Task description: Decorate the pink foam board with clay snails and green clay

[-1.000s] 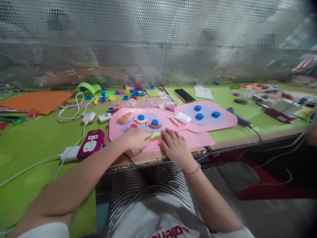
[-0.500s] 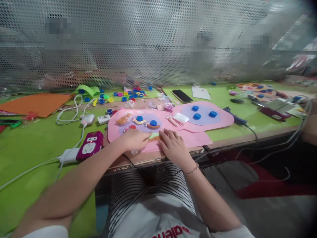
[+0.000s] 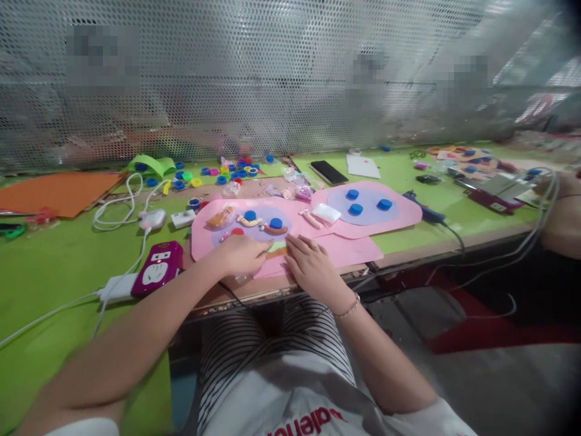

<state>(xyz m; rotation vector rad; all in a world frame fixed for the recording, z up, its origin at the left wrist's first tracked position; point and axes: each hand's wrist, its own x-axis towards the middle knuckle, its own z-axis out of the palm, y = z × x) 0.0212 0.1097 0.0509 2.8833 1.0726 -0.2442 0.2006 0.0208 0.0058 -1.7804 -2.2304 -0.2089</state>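
Observation:
My left hand (image 3: 240,254) and my right hand (image 3: 308,266) rest side by side on a pink foam sheet (image 3: 349,249) at the table's near edge. Between their fingertips lies a small orange-brown strip (image 3: 276,252) on a light green patch; both hands pinch or press its ends, fingers curled. Just beyond is a pink cut-out (image 3: 202,233) with a lilac oval carrying blue caps (image 3: 276,223) and orange shapes. A second pink cut-out (image 3: 406,209) to the right bears three blue caps (image 3: 356,209).
A purple power strip (image 3: 157,271) with white cables lies left on the green table (image 3: 54,266). Loose coloured caps (image 3: 227,172), a black phone (image 3: 329,172), orange sheet (image 3: 54,191) sit farther back. A perforated metal screen (image 3: 272,72) closes the far side. Another person's arm (image 3: 563,218) is at right.
The view has shifted slightly left and down. Both hands stay on the strip with little visible movement.

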